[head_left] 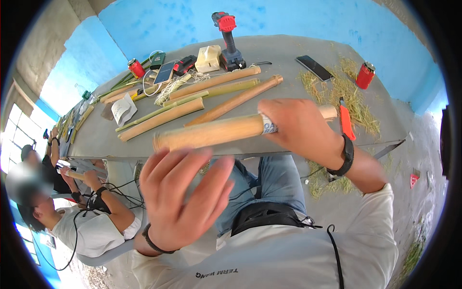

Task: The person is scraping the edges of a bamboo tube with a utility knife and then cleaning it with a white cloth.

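The bamboo pole (207,133) is held above the near edge of the surface (276,53), slanting up slightly from left to right. The right hand (292,123) is closed around it toward its right end, with a printed sheet (268,124) pressed between palm and pole, while a short length sticks out beyond that hand. The left hand (185,192) is open with fingers spread, just nearer than the pole's left end; whether its fingertips touch the wood cannot be told. As for progress, the pole looks pale and mostly bare of green skin, so the scraping on it seems largely done, and the sheet around it suggests that rubbing it smooth is the step in hand. How much roughness is left is too blurred to judge. Straw-coloured shavings (358,115) lie spread at the right side, with a red-handled knife (346,124) set down at their near edge. Left of centre, a pale pole (163,120) looks stripped too, a darker brown pole (236,101) lies slanting near the middle, and a greenish pole (219,91) and a thin green stick (163,111) keep their colour, so those two appear not to be worked. A power drill (229,45) stands at the far side, in nobody's hand.
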Action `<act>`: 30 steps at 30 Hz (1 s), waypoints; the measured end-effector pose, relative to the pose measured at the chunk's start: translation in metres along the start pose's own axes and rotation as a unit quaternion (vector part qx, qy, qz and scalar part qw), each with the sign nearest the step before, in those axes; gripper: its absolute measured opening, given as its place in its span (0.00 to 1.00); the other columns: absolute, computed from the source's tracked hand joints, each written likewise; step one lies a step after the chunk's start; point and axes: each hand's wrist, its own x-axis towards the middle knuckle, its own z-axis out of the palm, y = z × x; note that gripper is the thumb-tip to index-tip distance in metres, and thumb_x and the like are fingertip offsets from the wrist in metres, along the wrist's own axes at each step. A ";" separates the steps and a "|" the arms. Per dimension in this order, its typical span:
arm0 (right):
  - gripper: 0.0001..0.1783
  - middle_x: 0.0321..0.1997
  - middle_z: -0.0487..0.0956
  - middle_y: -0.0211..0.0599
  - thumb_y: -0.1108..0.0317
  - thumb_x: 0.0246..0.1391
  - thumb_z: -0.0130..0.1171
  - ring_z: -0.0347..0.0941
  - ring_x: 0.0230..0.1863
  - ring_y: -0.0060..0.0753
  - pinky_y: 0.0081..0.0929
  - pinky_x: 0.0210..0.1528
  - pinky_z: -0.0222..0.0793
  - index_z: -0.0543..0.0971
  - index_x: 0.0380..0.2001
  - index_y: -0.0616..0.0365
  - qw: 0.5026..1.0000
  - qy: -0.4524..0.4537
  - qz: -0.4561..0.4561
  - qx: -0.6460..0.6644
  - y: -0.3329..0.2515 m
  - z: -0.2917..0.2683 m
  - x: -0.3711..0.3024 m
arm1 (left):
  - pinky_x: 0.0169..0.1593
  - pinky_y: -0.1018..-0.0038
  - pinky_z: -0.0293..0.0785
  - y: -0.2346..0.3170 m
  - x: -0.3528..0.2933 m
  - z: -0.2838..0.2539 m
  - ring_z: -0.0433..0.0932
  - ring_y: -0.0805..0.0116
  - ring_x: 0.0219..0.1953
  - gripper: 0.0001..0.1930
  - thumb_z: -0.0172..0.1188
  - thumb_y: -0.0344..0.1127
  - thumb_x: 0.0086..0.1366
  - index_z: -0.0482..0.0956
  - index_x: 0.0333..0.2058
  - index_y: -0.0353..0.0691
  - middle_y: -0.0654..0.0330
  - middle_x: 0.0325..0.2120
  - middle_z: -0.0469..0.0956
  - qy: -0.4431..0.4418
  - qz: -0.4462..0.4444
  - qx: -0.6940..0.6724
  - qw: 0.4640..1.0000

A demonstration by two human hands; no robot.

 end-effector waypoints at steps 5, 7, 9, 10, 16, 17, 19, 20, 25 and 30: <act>0.20 0.28 0.75 0.38 0.69 0.38 0.71 0.77 0.33 0.47 0.43 0.32 0.70 0.70 0.32 0.56 0.997 -0.011 -0.071 -0.014 -0.021 0.000 0.004 | 0.37 0.62 0.74 -0.009 0.008 0.035 0.78 0.63 0.36 0.13 0.66 0.33 0.54 0.79 0.40 0.44 0.57 0.37 0.78 -0.243 -0.036 0.198 0.949; 0.19 0.28 0.76 0.37 0.69 0.38 0.71 0.78 0.34 0.46 0.42 0.32 0.71 0.70 0.32 0.55 0.996 -0.011 -0.071 -0.046 -0.017 0.008 0.001 | 0.35 0.63 0.74 -0.021 0.006 0.050 0.79 0.63 0.33 0.12 0.66 0.34 0.55 0.79 0.39 0.43 0.58 0.33 0.78 -0.258 -0.033 0.166 0.951; 0.17 0.28 0.76 0.34 0.70 0.40 0.68 0.78 0.33 0.42 0.40 0.32 0.71 0.71 0.33 0.54 0.995 -0.038 -0.058 -0.074 -0.007 0.025 0.006 | 0.32 0.63 0.73 -0.039 0.003 0.064 0.80 0.64 0.30 0.10 0.66 0.35 0.56 0.79 0.37 0.43 0.60 0.28 0.78 -0.276 -0.036 0.138 0.950; 0.17 0.28 0.76 0.34 0.70 0.40 0.68 0.78 0.33 0.42 0.40 0.32 0.71 0.71 0.33 0.54 0.995 -0.035 -0.057 -0.076 0.000 0.033 0.010 | 0.29 0.65 0.73 -0.051 0.006 0.074 0.79 0.61 0.26 0.13 0.68 0.37 0.55 0.77 0.35 0.40 0.59 0.25 0.78 -0.280 -0.042 0.077 0.956; 0.05 0.28 0.80 0.35 0.70 0.48 0.58 0.81 0.31 0.42 0.39 0.32 0.75 0.76 0.30 0.54 0.961 0.097 -0.194 -0.172 0.024 0.033 0.042 | 0.29 0.65 0.75 -0.087 0.046 0.084 0.80 0.55 0.24 0.16 0.69 0.40 0.55 0.74 0.33 0.35 0.54 0.18 0.77 -0.495 -0.310 -0.286 0.759; 0.08 0.29 0.79 0.36 0.69 0.46 0.62 0.80 0.34 0.43 0.42 0.34 0.75 0.76 0.31 0.54 0.964 0.082 -0.188 -0.167 0.027 0.035 0.046 | 0.30 0.63 0.76 -0.093 0.043 0.088 0.82 0.54 0.27 0.17 0.70 0.40 0.55 0.74 0.32 0.35 0.52 0.20 0.79 -0.513 -0.364 -0.341 0.699; 0.12 0.30 0.78 0.37 0.68 0.43 0.66 0.80 0.36 0.44 0.44 0.37 0.74 0.76 0.32 0.54 0.968 0.068 -0.180 -0.158 0.029 0.032 0.047 | 0.30 0.62 0.76 -0.091 0.021 0.094 0.82 0.53 0.27 0.16 0.70 0.39 0.55 0.74 0.31 0.35 0.52 0.21 0.79 -0.400 -0.225 -0.197 0.866; 0.13 0.31 0.79 0.38 0.66 0.44 0.67 0.80 0.37 0.46 0.44 0.37 0.75 0.76 0.34 0.54 0.984 -0.018 -0.110 -0.136 0.025 0.027 0.048 | 0.31 0.60 0.76 -0.089 0.015 0.096 0.82 0.52 0.27 0.16 0.70 0.39 0.54 0.74 0.30 0.35 0.51 0.22 0.79 -0.255 -0.069 -0.038 0.964; 0.16 0.32 0.81 0.41 0.62 0.44 0.70 0.80 0.39 0.49 0.43 0.38 0.76 0.78 0.35 0.55 0.986 -0.165 -0.013 -0.013 0.015 0.023 0.043 | 0.33 0.56 0.76 -0.074 0.024 0.092 0.81 0.46 0.30 0.16 0.69 0.41 0.54 0.77 0.32 0.35 0.47 0.24 0.80 -0.253 -0.066 0.087 0.961; 0.13 0.29 0.78 0.37 0.69 0.44 0.65 0.79 0.35 0.43 0.40 0.37 0.73 0.78 0.36 0.53 0.974 0.030 -0.137 -0.176 0.035 0.055 0.057 | 0.33 0.57 0.75 -0.107 0.014 0.120 0.79 0.48 0.25 0.17 0.65 0.44 0.56 0.80 0.36 0.36 0.47 0.23 0.78 -0.322 -0.174 -0.046 0.929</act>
